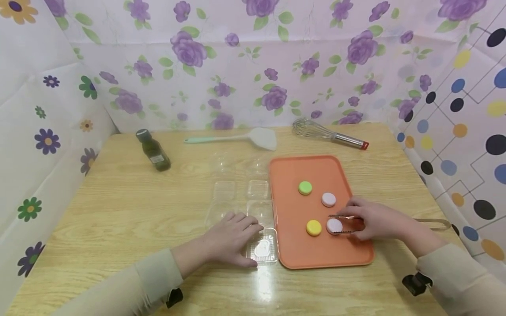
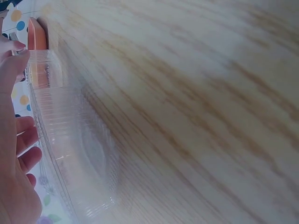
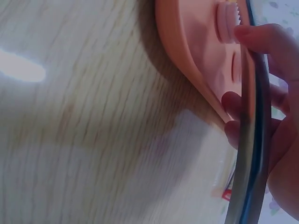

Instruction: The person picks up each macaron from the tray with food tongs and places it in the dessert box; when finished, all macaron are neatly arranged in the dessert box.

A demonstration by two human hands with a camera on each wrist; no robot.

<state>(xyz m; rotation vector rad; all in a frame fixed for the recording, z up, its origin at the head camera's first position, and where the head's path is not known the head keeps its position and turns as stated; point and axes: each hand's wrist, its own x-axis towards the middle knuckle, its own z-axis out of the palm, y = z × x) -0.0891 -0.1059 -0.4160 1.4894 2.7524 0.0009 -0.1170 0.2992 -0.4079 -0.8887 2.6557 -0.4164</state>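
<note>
My right hand [image 1: 375,219] grips a pair of metal tongs [image 3: 250,154] over the right side of an orange tray [image 1: 292,254]. The tongs' toothed ends lie on either side of a pale pink macaron [image 1: 334,225] on the tray. Near it are a yellow macaron [image 1: 314,228], another pale macaron [image 1: 328,199] and a green macaron [image 1: 305,188]. Left of the tray, my left hand [image 1: 233,239] spreads thumb and fingers beside the nearest clear plastic box [image 1: 262,248], touching its edge. In the left wrist view the fingers are relaxed along the box's ribbed wall [image 2: 74,135].
More clear plastic compartments [image 1: 224,191] extend behind the left hand, along the tray's left edge. At the back lie a white spatula [image 1: 262,138] and a whisk [image 1: 330,133]. A dark green bottle [image 1: 155,151] is at the back left. Patterned cloths [image 1: 237,66] enclose the wooden table.
</note>
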